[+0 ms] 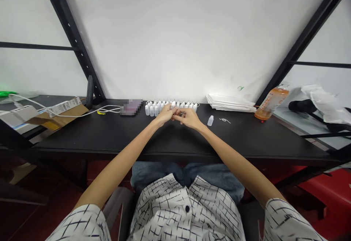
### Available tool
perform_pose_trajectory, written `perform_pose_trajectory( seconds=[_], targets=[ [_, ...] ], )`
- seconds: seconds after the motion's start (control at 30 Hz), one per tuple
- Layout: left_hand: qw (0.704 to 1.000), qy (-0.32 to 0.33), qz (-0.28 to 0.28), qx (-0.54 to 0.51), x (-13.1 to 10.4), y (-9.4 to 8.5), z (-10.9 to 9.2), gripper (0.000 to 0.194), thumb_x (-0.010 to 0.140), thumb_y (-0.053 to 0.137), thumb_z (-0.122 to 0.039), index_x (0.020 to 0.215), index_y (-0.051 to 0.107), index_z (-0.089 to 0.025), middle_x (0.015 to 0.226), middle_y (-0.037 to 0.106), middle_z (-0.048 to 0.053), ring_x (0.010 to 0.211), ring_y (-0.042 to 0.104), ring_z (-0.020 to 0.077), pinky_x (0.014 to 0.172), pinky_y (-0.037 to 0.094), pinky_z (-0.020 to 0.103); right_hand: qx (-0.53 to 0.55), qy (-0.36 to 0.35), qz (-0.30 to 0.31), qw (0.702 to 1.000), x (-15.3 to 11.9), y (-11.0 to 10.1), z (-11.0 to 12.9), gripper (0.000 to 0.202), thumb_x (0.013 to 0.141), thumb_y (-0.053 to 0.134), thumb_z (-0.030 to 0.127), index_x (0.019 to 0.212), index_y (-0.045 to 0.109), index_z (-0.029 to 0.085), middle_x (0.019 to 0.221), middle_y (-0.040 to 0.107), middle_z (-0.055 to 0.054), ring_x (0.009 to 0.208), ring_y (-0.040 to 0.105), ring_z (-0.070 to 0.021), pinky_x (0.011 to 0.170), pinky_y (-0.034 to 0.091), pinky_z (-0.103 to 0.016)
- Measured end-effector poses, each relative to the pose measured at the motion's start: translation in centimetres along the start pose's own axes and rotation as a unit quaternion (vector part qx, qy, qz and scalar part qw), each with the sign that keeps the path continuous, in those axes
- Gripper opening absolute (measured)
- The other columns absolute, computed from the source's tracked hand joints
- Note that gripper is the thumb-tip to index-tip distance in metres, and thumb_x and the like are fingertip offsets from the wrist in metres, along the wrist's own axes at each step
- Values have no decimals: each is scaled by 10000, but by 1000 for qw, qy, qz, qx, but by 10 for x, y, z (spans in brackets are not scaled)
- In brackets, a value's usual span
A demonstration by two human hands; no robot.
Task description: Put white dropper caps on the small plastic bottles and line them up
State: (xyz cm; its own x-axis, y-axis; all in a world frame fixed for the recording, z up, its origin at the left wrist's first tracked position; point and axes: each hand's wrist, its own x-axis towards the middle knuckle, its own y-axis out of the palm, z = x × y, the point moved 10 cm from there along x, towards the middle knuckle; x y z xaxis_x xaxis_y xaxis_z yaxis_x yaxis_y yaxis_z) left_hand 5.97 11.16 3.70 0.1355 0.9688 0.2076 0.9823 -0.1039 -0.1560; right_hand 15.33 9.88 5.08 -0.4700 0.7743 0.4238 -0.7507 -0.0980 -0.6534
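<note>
Small white plastic dropper bottles (152, 110) stand in rows at the back of the black desk, several of them hidden by my hands. My left hand (165, 114) is closed in front of the rows, and the white top of a small bottle (173, 104) shows at its fingertips. Against it, my right hand (189, 117) has its fingers bent and pinched together; what lies between them is hidden. To the right, one capless bottle (210, 121) stands apart, beside a thin curled white strip (225, 120).
A blurred purple box (131, 107) and a white cable (108, 108) are left of the bottles. White flat sheets (230, 103) are stacked at the back right, near an orange drink bottle (271, 102). Torn cardboard (63, 115) lies left. Black metal posts (74, 36) frame the desk.
</note>
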Motion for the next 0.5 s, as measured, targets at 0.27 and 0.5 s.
perform_pose_trajectory(
  seconds=[0.27,0.5],
  targets=[
    [999,-25,4,-27,-2,2,2,195,918,588,-283,837,436,-192,605,439,-61,482,426,67,471,351,199,123,24,-59,990,1,-18,-8,226,775,710,379,769,650,161,720,677,-26,499,627,-133,525,463,-247],
    [997,-78,1,0,-9,1,2,221,893,590,-373,940,452,-207,629,376,-71,464,302,55,431,213,183,291,57,-117,948,1,-37,-12,402,605,854,468,746,681,134,722,679,-48,474,628,-130,411,429,-217]
  ],
)
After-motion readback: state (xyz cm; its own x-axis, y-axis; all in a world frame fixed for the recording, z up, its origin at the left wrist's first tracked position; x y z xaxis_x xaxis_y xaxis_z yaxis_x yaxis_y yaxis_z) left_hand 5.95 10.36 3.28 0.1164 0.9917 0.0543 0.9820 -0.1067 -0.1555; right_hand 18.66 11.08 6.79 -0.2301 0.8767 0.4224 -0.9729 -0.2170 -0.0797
